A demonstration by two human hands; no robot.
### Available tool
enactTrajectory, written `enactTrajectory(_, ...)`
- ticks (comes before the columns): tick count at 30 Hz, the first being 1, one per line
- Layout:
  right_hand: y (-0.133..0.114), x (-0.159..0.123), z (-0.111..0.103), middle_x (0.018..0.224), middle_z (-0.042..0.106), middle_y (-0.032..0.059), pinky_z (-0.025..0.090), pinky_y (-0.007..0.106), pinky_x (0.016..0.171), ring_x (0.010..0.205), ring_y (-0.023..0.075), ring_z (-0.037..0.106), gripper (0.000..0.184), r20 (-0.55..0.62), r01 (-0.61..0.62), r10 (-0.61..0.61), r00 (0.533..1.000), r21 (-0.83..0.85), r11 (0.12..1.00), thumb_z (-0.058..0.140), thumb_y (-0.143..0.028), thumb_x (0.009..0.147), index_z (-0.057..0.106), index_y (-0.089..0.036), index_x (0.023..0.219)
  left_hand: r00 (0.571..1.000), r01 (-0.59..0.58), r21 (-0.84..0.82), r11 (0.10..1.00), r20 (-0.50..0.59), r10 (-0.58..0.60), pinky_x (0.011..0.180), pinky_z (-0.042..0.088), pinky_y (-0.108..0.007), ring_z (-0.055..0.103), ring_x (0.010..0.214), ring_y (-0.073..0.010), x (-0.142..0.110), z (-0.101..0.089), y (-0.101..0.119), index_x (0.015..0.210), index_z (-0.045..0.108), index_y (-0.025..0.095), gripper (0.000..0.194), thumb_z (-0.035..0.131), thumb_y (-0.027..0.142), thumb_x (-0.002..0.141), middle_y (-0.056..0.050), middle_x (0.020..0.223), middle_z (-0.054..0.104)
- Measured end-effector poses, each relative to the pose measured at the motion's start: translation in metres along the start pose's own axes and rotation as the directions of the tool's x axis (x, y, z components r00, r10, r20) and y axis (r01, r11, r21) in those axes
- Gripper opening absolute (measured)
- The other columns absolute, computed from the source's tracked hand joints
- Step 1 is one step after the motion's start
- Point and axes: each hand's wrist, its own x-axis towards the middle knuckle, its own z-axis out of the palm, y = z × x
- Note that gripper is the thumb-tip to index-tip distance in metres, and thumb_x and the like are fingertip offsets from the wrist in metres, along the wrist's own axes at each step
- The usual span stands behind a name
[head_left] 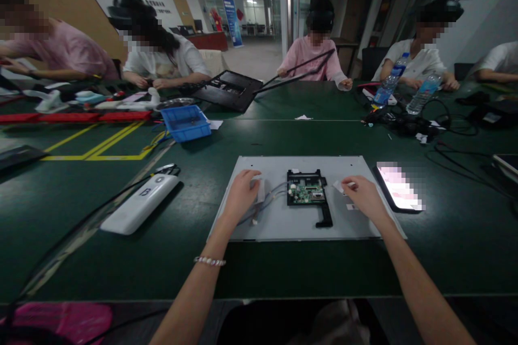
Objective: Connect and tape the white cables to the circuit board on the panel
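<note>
A light grey flat panel (279, 226) lies on the green table in front of me. On its middle rests a black plastic frame (325, 215) holding a green circuit board (305, 192). Grey cables (272, 198) run from the board's left side towards my left hand (242, 194). That hand hovers over the panel's left part, fingers curved and apart, beside a whitish strip (261, 192); whether it touches the strip is unclear. My right hand (366, 197) pinches a small white piece of paper or tape (338, 187) right of the board. Another small whitish label (351, 207) lies below it.
A lit phone (399, 188) lies right of the panel, a white power bank (141, 202) with a cable to its left. Beyond stand a blue bin (186, 123), a black open casing (229, 90) and water bottles (390, 81) near tangled black cables. Several people sit across the table.
</note>
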Motion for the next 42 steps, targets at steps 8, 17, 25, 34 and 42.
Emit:
enactTrajectory(8, -0.008, -0.001, 0.002, 0.098, 0.060, 0.0080, 0.048, 0.035, 0.081, 0.087, 0.0194, 0.059, 0.019, -0.032, 0.130, -0.130, 0.991, 0.008, 0.991, 0.048, -0.023, 0.081, 0.064, -0.019, 0.092, 0.982, -0.167, 0.070, 0.984, 0.100, 0.159, 0.096, 0.039, -0.039, 0.052, 0.106, -0.0223, 0.024, 0.003, 0.045, 0.111, 0.057, 0.019, 0.028, 0.046, 0.018, 0.085, -0.007, 0.113, 0.058)
enactTrajectory(17, -0.008, -0.001, 0.005, 0.096, 0.061, 0.0074, 0.048, 0.035, 0.078, 0.085, 0.0187, 0.059, 0.021, 0.010, 0.131, -0.131, 0.991, 0.017, 0.991, 0.046, -0.021, 0.083, 0.064, -0.018, 0.093, 0.920, -0.344, 0.367, 0.864, 0.317, 0.232, 0.079, 0.041, -0.035, 0.060, 0.088, -0.0244, 0.060, 0.045, 0.083, 0.081, 0.066, 0.014, 0.019, 0.047, 0.014, 0.084, -0.012, 0.087, 0.066)
enactTrajectory(25, -0.010, 0.000, -0.001, 0.095, 0.062, 0.0082, 0.047, 0.035, 0.078, 0.082, 0.0182, 0.059, 0.021, 0.009, 0.123, -0.123, 0.992, 0.021, 0.992, 0.046, -0.019, 0.082, 0.064, -0.017, 0.094, 0.936, -0.316, 0.404, 0.859, 0.279, 0.213, 0.079, 0.040, -0.036, 0.059, 0.092, -0.0250, 0.079, 0.045, 0.083, 0.083, 0.067, 0.013, 0.025, 0.043, 0.011, 0.085, -0.015, 0.090, 0.065)
enactTrajectory(34, -0.004, 0.003, 0.003, 0.094, 0.063, 0.0073, 0.046, 0.032, 0.079, 0.085, 0.0179, 0.059, 0.020, 0.023, 0.140, -0.140, 0.990, 0.001, 0.990, 0.047, -0.018, 0.083, 0.064, -0.018, 0.093, 0.951, -0.250, 0.388, 0.887, 0.272, 0.149, 0.082, 0.042, -0.037, 0.060, 0.095, -0.0253, 0.078, 0.051, 0.087, 0.091, 0.068, 0.015, 0.024, 0.044, 0.014, 0.085, -0.013, 0.095, 0.067)
enactTrajectory(42, -0.004, 0.002, 0.000, 0.101, 0.062, 0.0074, 0.046, 0.032, 0.080, 0.088, 0.0182, 0.059, 0.024, 0.049, 0.132, -0.133, 0.990, 0.026, 0.991, 0.054, -0.020, 0.079, 0.063, -0.018, 0.101, 0.981, -0.116, 0.234, 0.965, 0.180, 0.074, 0.095, 0.041, -0.035, 0.054, 0.110, -0.0238, 0.057, 0.008, 0.047, 0.120, 0.054, 0.015, 0.039, 0.046, 0.024, 0.083, -0.010, 0.119, 0.059)
